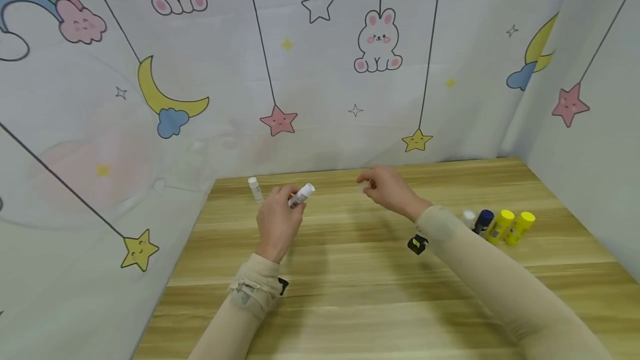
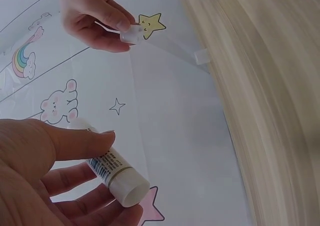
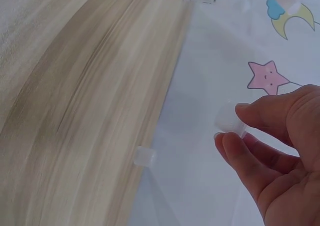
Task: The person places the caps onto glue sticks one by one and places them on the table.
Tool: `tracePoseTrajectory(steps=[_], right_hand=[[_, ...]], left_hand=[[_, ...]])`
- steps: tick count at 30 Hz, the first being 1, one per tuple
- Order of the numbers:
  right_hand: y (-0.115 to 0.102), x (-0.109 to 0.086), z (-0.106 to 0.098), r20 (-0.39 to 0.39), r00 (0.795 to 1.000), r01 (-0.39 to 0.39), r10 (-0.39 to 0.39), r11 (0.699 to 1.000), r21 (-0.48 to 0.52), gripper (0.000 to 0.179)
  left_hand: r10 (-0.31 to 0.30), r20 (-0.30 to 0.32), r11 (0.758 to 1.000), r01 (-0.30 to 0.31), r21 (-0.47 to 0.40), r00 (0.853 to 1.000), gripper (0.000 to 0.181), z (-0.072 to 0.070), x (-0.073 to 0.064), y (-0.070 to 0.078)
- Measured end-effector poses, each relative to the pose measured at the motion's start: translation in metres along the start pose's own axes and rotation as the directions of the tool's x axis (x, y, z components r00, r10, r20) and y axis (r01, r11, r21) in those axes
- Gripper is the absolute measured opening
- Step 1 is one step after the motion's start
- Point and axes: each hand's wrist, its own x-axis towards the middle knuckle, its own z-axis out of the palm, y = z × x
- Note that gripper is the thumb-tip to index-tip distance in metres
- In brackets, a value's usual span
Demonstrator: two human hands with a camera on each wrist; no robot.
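Observation:
My left hand (image 1: 279, 221) grips a white glue stick (image 2: 107, 163) between thumb and fingers; a barcode label and one round white end show in the left wrist view. To the right, above the table, my right hand (image 1: 392, 190) pinches a small translucent white cap (image 3: 230, 120) by thumb and fingertips. Another such cap (image 3: 145, 157) sits on the table near its back edge, apart from the right hand. A second white glue stick (image 1: 255, 189) stands upright at the back left, just beyond the left hand.
At the right of the wooden table (image 1: 360, 299), two yellow glue sticks (image 1: 500, 226) stand beside a dark blue-capped one (image 1: 483, 221) and a white-topped one (image 1: 469, 216), partly behind the right sleeve. A printed white curtain (image 1: 320, 82) borders the back and sides.

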Motion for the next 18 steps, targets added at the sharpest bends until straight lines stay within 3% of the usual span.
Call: tracePoseTrajectory(steps=[18], right_hand=[[-0.007,-0.016,-0.014,-0.089,0.991,-0.078,0.097,0.978,0.192,0.025]], left_hand=[[-0.023,0.020,1.000,0.023,-0.020,1.000,0.025,0.015,0.005,0.004]])
